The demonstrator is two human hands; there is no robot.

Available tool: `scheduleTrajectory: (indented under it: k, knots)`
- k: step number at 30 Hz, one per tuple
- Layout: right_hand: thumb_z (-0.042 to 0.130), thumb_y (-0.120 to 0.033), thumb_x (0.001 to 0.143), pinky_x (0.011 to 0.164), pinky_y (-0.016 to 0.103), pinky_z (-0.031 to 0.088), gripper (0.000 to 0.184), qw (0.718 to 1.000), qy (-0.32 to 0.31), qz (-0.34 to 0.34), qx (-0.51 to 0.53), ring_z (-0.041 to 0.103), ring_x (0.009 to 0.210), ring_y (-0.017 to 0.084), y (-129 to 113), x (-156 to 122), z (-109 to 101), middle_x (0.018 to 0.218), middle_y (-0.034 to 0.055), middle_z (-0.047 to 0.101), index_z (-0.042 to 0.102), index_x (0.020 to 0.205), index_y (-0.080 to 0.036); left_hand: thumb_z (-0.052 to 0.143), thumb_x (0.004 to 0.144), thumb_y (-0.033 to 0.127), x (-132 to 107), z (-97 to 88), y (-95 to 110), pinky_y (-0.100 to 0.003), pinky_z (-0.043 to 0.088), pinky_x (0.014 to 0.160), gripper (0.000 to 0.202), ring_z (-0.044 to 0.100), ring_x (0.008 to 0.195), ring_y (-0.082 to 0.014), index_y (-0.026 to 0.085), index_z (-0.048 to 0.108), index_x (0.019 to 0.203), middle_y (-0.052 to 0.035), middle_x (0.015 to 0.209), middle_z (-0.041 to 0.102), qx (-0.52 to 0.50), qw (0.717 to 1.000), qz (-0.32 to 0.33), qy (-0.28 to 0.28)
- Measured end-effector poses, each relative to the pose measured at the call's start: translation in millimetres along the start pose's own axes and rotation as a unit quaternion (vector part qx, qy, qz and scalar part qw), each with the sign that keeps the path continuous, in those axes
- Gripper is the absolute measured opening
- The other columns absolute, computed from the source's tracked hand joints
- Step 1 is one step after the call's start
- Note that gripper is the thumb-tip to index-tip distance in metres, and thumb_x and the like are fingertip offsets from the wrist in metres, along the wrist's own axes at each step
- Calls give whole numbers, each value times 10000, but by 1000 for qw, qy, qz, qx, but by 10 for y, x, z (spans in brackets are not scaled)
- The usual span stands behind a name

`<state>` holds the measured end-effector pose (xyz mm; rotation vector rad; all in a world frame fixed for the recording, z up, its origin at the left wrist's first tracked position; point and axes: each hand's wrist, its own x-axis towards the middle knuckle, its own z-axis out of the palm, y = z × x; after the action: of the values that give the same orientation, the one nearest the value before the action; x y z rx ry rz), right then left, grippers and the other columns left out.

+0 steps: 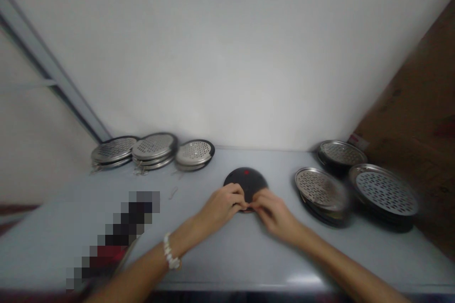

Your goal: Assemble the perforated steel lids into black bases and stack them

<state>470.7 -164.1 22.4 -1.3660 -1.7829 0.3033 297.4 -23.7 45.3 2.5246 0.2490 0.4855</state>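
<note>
A dark round disc with a small red mark lies flat on the pale table in front of me. My left hand, a white beaded bracelet on its wrist, has its fingers curled onto the disc's near left edge. My right hand is closed in a pinch at the disc's near edge, touching the left hand's fingertips. What the fingers pinch there is too small and blurred to name.
Three stacks of perforated metal discs stand at the back left by the white wall. Three more perforated metal discs lie at the right, near a brown cardboard surface. A pixelated patch covers the near left.
</note>
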Motion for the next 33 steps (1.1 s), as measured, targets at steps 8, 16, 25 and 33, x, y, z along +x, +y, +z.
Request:
scheduleTrajectory:
  k: [8,16,25,33]
  knots:
    - [417,-63,961,785,307,517,228,999,2,-15,-31,598,890,190,-60,12,-26,968,66,612,576,981,-226,894,677,308,0,33,219,-430,526,955,555,586,1140,-301,176,650,1158,-94,1214,648,90,994,-57,-14]
    - [434,1,882,872,354,557,382,966,65,-223,-112,615,1049,226,-268,422,-59,1143,136,650,554,1193,-185,583,908,122,-21,-75,87,-412,536,974,372,674,1107,-268,193,610,1272,-108,1230,706,190,974,-11,121]
    - [464,-60,948,804,333,548,254,976,179,-85,-91,630,913,199,111,388,-90,999,78,640,581,1103,-224,744,846,301,67,-783,-602,-285,584,703,249,735,792,-212,125,691,1014,-96,903,772,-254,789,-366,423]
    - [456,-65,941,783,319,516,218,982,157,-50,-90,607,881,197,122,372,-49,968,67,628,583,1041,-212,664,838,-7,28,-828,-652,-227,622,745,141,745,757,-139,128,650,877,-62,863,761,-473,658,-336,479]
